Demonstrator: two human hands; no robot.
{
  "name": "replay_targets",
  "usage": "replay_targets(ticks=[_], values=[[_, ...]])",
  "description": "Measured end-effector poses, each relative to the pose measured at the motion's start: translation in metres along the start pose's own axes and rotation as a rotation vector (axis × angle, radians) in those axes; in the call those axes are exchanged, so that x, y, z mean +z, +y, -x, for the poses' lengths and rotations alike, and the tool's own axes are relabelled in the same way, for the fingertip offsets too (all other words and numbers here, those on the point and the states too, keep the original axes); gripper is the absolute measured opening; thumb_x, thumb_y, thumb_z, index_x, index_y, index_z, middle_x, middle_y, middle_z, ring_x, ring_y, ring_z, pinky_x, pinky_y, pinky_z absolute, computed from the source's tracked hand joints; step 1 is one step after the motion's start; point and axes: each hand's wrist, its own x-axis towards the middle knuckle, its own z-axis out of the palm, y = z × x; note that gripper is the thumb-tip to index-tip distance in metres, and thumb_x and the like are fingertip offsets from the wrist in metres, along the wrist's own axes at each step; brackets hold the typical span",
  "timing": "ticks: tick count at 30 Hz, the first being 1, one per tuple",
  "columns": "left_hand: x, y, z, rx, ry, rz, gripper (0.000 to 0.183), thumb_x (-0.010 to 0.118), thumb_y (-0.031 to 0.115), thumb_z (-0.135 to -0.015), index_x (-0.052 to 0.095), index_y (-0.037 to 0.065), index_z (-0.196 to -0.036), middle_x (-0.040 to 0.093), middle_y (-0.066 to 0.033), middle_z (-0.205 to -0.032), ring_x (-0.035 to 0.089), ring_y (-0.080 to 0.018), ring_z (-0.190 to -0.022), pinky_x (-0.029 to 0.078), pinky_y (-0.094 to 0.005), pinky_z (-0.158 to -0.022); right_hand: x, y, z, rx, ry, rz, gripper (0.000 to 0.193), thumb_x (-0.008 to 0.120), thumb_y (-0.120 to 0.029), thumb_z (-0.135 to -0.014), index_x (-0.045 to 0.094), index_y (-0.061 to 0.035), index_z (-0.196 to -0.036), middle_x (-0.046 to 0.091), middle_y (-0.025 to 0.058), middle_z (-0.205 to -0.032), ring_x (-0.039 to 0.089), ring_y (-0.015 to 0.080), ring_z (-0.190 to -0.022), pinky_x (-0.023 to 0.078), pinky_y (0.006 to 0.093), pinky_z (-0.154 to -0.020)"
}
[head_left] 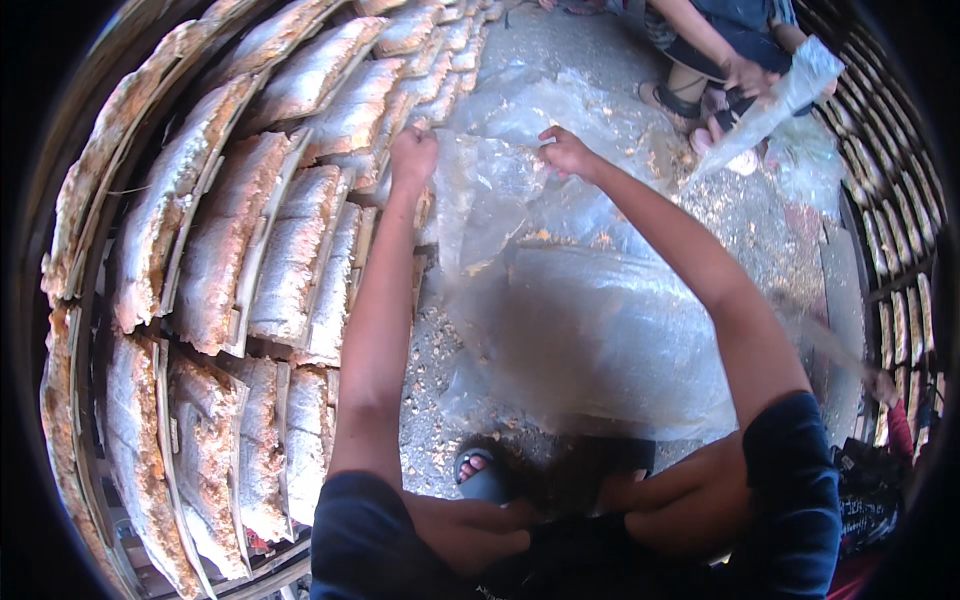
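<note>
Both my arms reach forward over the floor. My left hand (414,157), a closed fist, grips one corner of a clear plastic sheet (488,170). Pinched in my right hand (568,154) is the same sheet's other side, so its upper edge stretches between the two hands. The rest hangs down in front of me, wrinkled and see-through. Beneath it, larger plastic sheets (630,330) lie spread on the grey floor, dotted with orange-brown crumbs. A dark brown blur covers part of them; I cannot make out what it is.
To my left, tilted slabs (230,225) with white tops and crumbly orange edges sit on boards in tiered racks. At the far right, another person's hand (748,78) is by a plastic strip (775,110). More racks (890,190) line the right side. A red sleeve (897,425) shows there.
</note>
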Motion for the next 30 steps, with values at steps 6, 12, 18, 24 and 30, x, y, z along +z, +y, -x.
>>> replay_targets(ticks=[6, 12, 18, 24, 30], values=[[0.004, -0.014, 0.008, 0.141, 0.176, -0.056, 0.027, 0.052, 0.019, -0.077, 0.058, -0.007, -0.073, 0.058, -0.0276, -0.071, 0.061, -0.0367, -0.071, 0.046, -0.0394, -0.068, 0.030, 0.013, -0.007, -0.082, -0.097, -0.232, 0.054, 0.067, -0.032, -0.076, 0.043, -0.0164, -0.123, 0.058, 0.0028, -0.113, 0.049, 0.0165, -0.103, 0.039, 0.0385, -0.082], [0.011, -0.023, 0.019, 0.086, 0.122, 0.005, 0.021, 0.053, 0.015, -0.077, 0.052, -0.005, -0.071, 0.058, -0.0214, -0.066, 0.058, -0.0309, -0.064, 0.045, -0.0374, -0.064, 0.049, 0.041, -0.015, -0.148, -0.165, -0.194, 0.047, 0.070, -0.016, -0.073, 0.049, -0.0142, -0.116, 0.062, 0.0035, -0.092, 0.054, 0.0128, -0.087, 0.044, 0.0316, -0.071], [0.006, -0.022, 0.019, 0.060, 0.113, -0.006, 0.020, 0.054, 0.015, -0.078, 0.051, -0.004, -0.071, 0.057, -0.0186, -0.065, 0.057, -0.0269, -0.062, 0.044, -0.0362, -0.062, 0.052, 0.065, -0.030, -0.176, 0.016, -0.112, 0.045, 0.071, -0.020, -0.068, 0.055, -0.0060, -0.108, 0.063, 0.0122, -0.093, 0.060, 0.0203, -0.084, 0.049, 0.0322, -0.068], [0.007, -0.025, 0.022, 0.056, 0.106, 0.053, 0.020, 0.053, 0.015, -0.079, 0.052, -0.003, -0.072, 0.056, -0.0161, -0.064, 0.056, -0.0240, -0.062, 0.044, -0.0348, -0.063, 0.045, 0.081, -0.046, -0.100, 0.162, 0.135, 0.062, 0.069, -0.039, -0.067, 0.052, -0.0062, -0.117, 0.061, 0.0177, -0.099, 0.059, 0.0240, -0.096, 0.046, 0.0323, -0.081], [-0.001, -0.028, 0.019, -0.069, -0.145, 0.217, 0.022, 0.050, 0.020, -0.082, 0.055, -0.001, -0.079, 0.056, -0.0098, -0.063, 0.054, -0.0155, -0.059, 0.042, -0.0291, -0.054, 0.058, 0.057, -0.013, 0.149, -0.053, -0.249, 0.063, 0.069, -0.046, -0.068, 0.056, -0.0026, -0.112, 0.057, 0.0152, -0.112, 0.054, 0.0293, -0.103, 0.042, 0.0454, -0.085]])
